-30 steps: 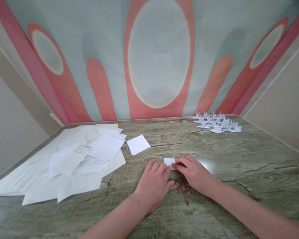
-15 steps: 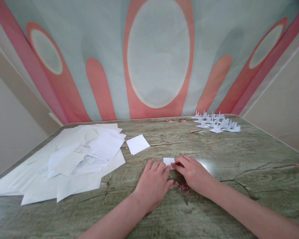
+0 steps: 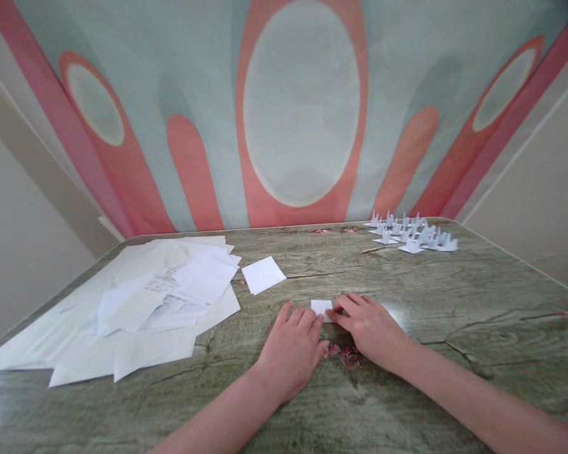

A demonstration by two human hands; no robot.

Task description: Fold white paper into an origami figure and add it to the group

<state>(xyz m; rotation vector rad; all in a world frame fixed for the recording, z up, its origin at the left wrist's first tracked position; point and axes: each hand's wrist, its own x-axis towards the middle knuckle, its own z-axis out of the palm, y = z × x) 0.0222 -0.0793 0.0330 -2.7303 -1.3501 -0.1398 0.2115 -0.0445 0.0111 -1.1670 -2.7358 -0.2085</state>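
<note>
A small white folded paper square (image 3: 321,307) lies flat on the wood-grain table between my hands. My left hand (image 3: 293,343) rests palm down on the tabletop, fingers stretched out, with a fingertip at the paper's lower left edge. At the paper's right edge, my right hand (image 3: 364,323) has its thumb and fingers bent together on the corner. The fingertips partly cover the paper's lower edge. Just beyond my left hand lies a short stack of white paper squares (image 3: 264,275).
A wide heap of loose white sheets (image 3: 85,340), some with writing, spreads over the table's left side. Several folded white paper cranes (image 3: 411,233) stand in rows at the back right. Behind the table (image 3: 502,302) hangs a patterned pink and grey-green cloth (image 3: 303,107).
The view has shifted very slightly. Both hands and the small paper square keep practically the same positions.
</note>
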